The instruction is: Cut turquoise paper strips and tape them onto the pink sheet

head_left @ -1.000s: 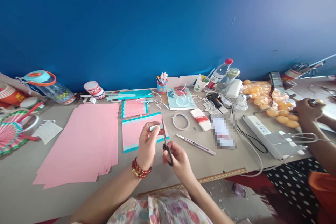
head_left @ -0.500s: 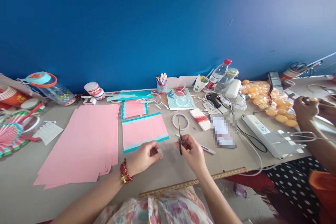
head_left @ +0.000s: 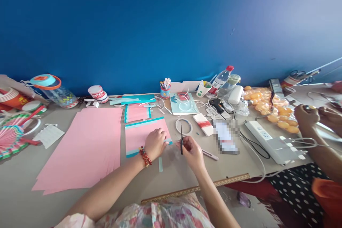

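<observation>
A pair of scissors [head_left: 181, 138] is in my right hand [head_left: 192, 152], its narrow blades pointing away from me and its dark handles partly covered by my fingers. My left hand [head_left: 156, 143] rests over the lower right part of a pink sheet of paper [head_left: 139, 136] with blue strips along its long edges. Its fingers are curled together at the sheet's blue corner; the palm side is hidden. Just below this hand a short pale strip [head_left: 160, 164] lies on the table. Beyond the scissors sits a roll of clear tape [head_left: 184, 126].
Large pink sheets [head_left: 82, 146] are stacked at left, a smaller blue-edged pleated pink piece [head_left: 138, 113] behind. A pink pen-like tool [head_left: 210, 155], phone [head_left: 226, 137] and power strip [head_left: 267, 139] lie at right. Another person's hands [head_left: 307, 115] are at far right.
My left hand has moved up and right onto the pink sheet. The pale strip now shows on the table below it. My right hand still holds the scissors, nearly unmoved.
</observation>
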`<state>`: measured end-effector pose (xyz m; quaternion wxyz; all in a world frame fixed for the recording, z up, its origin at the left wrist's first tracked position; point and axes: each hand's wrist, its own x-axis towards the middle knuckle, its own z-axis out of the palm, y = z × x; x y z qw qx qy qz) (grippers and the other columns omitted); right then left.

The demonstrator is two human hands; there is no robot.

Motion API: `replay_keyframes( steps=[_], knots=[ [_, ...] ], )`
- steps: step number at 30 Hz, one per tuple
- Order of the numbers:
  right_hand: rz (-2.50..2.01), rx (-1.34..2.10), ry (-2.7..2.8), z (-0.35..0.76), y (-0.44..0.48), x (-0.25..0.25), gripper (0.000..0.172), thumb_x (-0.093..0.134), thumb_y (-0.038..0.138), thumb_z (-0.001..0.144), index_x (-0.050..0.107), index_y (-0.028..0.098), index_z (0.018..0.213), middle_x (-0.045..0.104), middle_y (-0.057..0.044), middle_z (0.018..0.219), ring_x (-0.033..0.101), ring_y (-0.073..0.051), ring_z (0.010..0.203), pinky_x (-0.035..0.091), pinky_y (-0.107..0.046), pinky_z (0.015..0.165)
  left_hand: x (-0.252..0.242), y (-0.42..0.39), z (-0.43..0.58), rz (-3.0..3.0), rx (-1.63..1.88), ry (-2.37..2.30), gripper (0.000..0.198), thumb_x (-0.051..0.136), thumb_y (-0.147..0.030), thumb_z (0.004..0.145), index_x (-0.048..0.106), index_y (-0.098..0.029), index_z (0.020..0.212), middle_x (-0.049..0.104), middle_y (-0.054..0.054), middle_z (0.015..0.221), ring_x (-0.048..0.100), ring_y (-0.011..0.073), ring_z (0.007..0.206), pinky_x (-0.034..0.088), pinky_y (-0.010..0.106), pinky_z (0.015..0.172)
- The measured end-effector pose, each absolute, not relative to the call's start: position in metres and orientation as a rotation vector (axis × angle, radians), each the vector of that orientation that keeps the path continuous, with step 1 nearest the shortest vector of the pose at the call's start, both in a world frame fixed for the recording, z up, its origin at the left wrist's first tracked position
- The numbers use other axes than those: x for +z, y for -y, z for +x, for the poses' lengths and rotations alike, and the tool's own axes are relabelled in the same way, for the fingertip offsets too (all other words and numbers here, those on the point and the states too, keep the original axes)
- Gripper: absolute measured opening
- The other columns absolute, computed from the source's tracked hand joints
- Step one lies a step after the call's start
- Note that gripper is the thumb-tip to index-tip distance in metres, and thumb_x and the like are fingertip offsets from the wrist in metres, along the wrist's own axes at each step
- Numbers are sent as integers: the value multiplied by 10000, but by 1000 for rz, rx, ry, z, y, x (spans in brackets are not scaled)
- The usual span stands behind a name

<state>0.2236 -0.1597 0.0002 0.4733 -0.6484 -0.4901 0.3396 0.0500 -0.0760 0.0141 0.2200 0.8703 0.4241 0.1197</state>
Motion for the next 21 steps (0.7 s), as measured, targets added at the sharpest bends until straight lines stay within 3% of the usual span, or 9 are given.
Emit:
replay_keyframes(
  steps=[6, 11, 16, 21],
  knots=[
    [-1586, 871, 1179, 226, 170, -6, 296, 692, 462, 805, 537, 209, 810, 547, 22, 688, 447, -129, 583, 350, -239, 545, 4, 71, 53, 2311, 382, -1126, 107, 690, -166, 795, 588, -190, 814, 604, 67, 938, 555, 248, 948, 419, 366, 844],
    [-1580, 888, 1204, 222, 174, -6, 269, 674, 439, 829, 529, 214, 819, 542, 20, 700, 452, -131, 599, 364, -246, 562, 10, 71, 53, 2125, 519, -1076, 88, 616, -160, 826, 566, -196, 764, 627, 39, 841, 576, 222, 902, 420, 357, 857],
    [-1423, 1114, 1146, 218, 186, 9, 368, 672, 545, 819, 525, 208, 821, 550, 0, 713, 473, -136, 613, 367, -248, 551, 33, 69, 42, 1838, 607, -952, 102, 537, -283, 890, 561, -186, 866, 638, 16, 834, 612, 148, 770, 475, 257, 708],
    [-1284, 1407, 1114, 210, 198, 35, 481, 646, 664, 794, 522, 199, 802, 569, -7, 690, 463, -130, 596, 326, -243, 536, 63, 76, 32, 1266, 693, -829, 138, 645, -285, 775, 561, -176, 778, 626, 32, 914, 602, 153, 848, 493, 276, 783]
  ],
)
